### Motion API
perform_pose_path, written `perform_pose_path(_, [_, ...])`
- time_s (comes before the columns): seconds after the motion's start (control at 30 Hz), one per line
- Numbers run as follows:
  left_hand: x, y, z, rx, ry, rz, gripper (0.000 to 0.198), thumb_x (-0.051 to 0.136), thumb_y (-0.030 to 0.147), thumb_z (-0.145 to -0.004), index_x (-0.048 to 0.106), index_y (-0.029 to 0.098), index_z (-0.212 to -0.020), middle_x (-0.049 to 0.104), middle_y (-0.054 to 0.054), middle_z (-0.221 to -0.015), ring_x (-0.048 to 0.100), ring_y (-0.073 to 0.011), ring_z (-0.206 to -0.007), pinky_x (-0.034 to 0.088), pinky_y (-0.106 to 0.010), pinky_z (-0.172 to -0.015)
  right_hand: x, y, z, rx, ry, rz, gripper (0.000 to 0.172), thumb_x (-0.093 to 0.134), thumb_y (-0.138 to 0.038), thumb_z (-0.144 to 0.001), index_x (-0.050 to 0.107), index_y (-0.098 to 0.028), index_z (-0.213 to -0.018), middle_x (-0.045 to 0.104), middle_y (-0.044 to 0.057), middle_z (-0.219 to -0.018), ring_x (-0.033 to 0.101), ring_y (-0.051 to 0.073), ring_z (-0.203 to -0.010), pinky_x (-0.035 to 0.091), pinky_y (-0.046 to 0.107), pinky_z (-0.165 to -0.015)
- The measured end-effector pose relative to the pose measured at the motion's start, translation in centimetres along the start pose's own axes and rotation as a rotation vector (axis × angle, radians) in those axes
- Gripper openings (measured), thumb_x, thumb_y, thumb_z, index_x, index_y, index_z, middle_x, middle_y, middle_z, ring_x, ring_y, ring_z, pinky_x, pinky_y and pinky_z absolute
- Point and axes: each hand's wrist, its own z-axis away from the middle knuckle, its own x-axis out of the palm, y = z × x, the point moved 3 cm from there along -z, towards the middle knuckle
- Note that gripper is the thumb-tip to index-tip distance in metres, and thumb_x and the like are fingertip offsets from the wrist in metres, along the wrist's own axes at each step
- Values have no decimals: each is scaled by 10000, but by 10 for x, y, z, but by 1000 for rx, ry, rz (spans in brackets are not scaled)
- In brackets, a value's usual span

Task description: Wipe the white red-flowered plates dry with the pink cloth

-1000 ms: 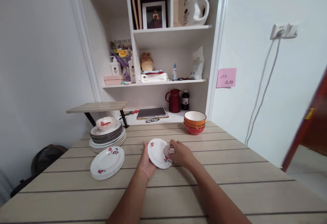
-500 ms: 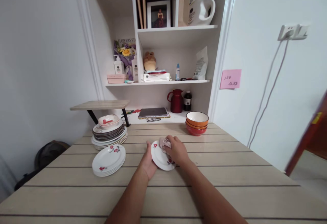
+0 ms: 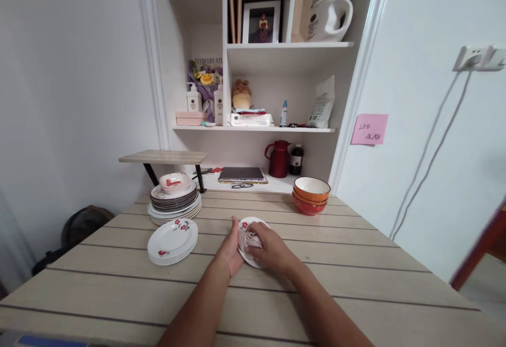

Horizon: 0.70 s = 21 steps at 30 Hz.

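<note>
A small white plate (image 3: 253,222) with red flowers is held over the middle of the table. My left hand (image 3: 230,252) grips its left edge, thumb at the rim and the other fingers hidden beneath. In my right hand (image 3: 271,247) is a bunched pale pinkish cloth (image 3: 248,239), pressed against the plate's face and covering much of it. To the left lies a short stack of matching flowered plates (image 3: 172,241). Behind that stands a taller stack of plates (image 3: 174,203) topped by a small squarish dish (image 3: 174,182).
Stacked orange and red bowls (image 3: 311,195) stand at the table's back right. A small wooden riser (image 3: 164,157) is at the back left. Behind the table are a laptop (image 3: 243,174), glasses (image 3: 242,185), a red jug (image 3: 279,158) and a dark bottle (image 3: 296,160).
My right hand has moved the cloth down and left across the plate, from its upper right toward its left side. The whole view has shifted slightly, with my head turning left.
</note>
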Motion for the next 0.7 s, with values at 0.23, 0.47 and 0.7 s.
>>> perform_pose_path(0.23, [5,-4,2,27,39,-77,625,547,593,-827,594,126,-1239,701,-168,-1136,636,-293,-1108,448,-430,-994,-9,34,-16,281,242,176,300,608,-323,-820,564,-243,-1106,593,67,-1076,551,226,-1005,340,293,-810])
perform_pose_path(0.47, [-1,2,2,82,95,-54,549,597,527,-828,624,99,-1170,701,-180,-1124,642,-305,-1082,446,-447,-996,-13,47,5,332,140,226,280,634,-265,-753,567,-196,-1015,602,81,-981,560,215,-877,330,278,-714])
perform_pose_path(0.7, [-11,8,0,240,217,-60,329,720,335,-763,636,131,-1007,735,-113,-958,690,-262,-925,515,-395,-886,5,-6,7,-32,-71,-4,258,642,-252,-727,556,-215,-967,616,44,-995,551,193,-868,371,271,-743])
